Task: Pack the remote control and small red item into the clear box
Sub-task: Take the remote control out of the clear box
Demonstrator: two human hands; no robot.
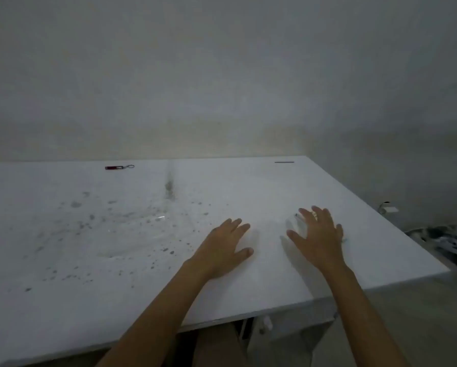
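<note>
A small red item point(114, 167) with a metal keyring lies at the table's far edge, left of centre. At the far right edge is a thin dark strip point(284, 162), possibly the remote control seen flat. Faint glints of something clear point(142, 229), perhaps the clear box, show on the table's middle left. My left hand point(223, 247) rests palm down on the table with its fingers apart. My right hand point(317, 234) is spread palm down beside it, over a faint clear shape whose edges I cannot make out. Both hands are far from the red item.
The white table point(261, 186) is speckled with dark stains on its left half and has a dark smear point(170, 185) near the back centre. A wall stands right behind it. Dark clutter point(452, 242) lies on the floor past the right edge.
</note>
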